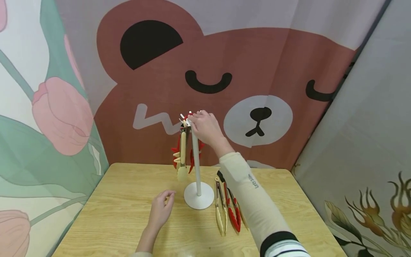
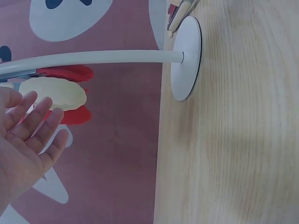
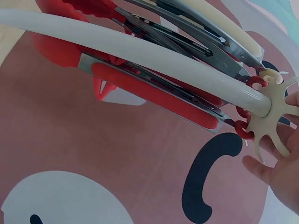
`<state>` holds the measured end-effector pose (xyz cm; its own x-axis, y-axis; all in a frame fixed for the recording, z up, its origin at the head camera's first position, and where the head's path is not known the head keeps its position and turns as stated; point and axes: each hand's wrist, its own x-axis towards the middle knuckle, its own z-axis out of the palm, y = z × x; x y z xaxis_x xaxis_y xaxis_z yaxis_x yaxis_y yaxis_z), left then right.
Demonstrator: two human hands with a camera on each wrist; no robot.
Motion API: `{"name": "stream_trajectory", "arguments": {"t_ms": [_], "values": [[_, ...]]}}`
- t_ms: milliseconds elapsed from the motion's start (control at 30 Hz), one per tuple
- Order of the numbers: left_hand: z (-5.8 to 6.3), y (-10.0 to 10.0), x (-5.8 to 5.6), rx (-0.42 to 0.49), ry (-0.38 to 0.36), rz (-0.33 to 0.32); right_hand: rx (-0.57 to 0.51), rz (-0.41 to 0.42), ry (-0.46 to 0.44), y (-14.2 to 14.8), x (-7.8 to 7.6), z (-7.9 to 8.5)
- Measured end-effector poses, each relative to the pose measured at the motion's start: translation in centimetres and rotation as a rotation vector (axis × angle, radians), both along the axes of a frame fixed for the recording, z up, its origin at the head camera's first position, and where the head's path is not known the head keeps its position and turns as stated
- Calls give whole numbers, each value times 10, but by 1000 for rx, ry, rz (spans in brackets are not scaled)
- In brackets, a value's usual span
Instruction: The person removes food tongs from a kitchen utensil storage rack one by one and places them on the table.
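Observation:
A white hanging stand point(image 1: 196, 160) with a round base stands on the wooden table. My right hand point(image 1: 207, 126) is at its top, its fingers about the white hooks point(image 3: 266, 121); the fingertips are partly hidden behind them. From the hooks hang several kitchen tongs, among them red tongs point(image 3: 154, 95) and cream tongs point(image 1: 183, 150). My left hand point(image 1: 161, 208) is held over the table left of the base, fingers loosely bent, with nothing in it. In the left wrist view, its palm and fingers point(image 2: 35, 126) show below the hanging tongs.
On the table right of the base lie cream tongs point(image 1: 219, 210) and red tongs point(image 1: 233, 212); my right sleeve point(image 1: 257, 192) partly covers further ones. Behind the table point(image 1: 128, 214) hangs a curtain point(image 1: 263, 64) with a bear print, and patterned cloths flank it.

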<state>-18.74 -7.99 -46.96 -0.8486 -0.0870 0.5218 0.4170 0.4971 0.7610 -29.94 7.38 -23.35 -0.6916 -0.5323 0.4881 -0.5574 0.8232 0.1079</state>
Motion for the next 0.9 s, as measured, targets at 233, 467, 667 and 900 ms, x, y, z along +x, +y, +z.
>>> {"name": "stream_trajectory", "arguments": {"t_ms": [233, 467, 667, 900], "values": [[5, 0, -7, 14, 2, 0, -29, 46, 40, 0, -2, -3], [11, 0, -17, 20, 18, 3, -36, 68, 66, 2, -4, -5], [21, 2, -28, 38, -8, 2, -29, 57, 72, 3, -5, -7], [32, 4, -41, 103, -21, 20, -48, 51, 57, 2, -4, -9]]}}
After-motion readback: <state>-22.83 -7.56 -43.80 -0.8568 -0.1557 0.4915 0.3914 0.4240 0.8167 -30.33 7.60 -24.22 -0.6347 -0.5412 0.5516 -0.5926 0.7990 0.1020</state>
